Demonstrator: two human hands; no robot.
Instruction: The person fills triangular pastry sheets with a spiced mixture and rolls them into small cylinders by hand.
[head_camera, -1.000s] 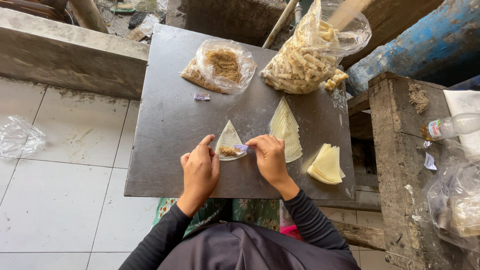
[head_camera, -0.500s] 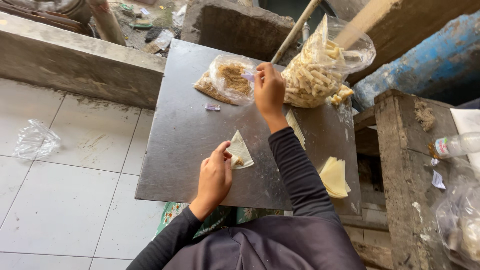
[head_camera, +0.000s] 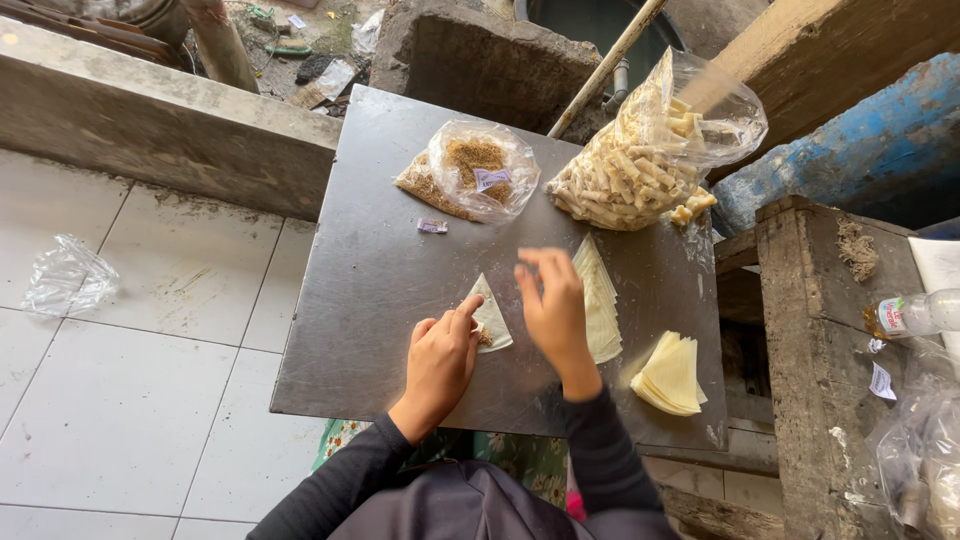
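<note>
Dough wrapper, pale and cut like a triangle (head_camera: 491, 318), lies flat on the grey metal tabletop (head_camera: 370, 300) with a little brown filling on it. The left hand (head_camera: 440, 362) presses down on it with one pointing finger; the other fingers are curled and hold nothing. The right hand (head_camera: 552, 305) hovers just beside the wrapper, fingers loosely bent and a bit blurred, so I cannot tell if it pinches anything.

I think the work is well along but not finished. This wrapper is filled but not yet rolled. Right of the right hand sit a fan of pale wrappers (head_camera: 598, 300) and a small yellow wrapper stack (head_camera: 672, 375), not used yet. Past the hands, a clear plastic bag of finished rolls (head_camera: 640, 170) is quite full.

Beyond the left hand is a clear plastic bag of brown filling (head_camera: 478, 170) with a small white and purple label on it. A tiny purple tag (head_camera: 432, 226) lies on the metal near it. Far right, a clear plastic bottle with a red label (head_camera: 915, 315) lies on its side.
</note>
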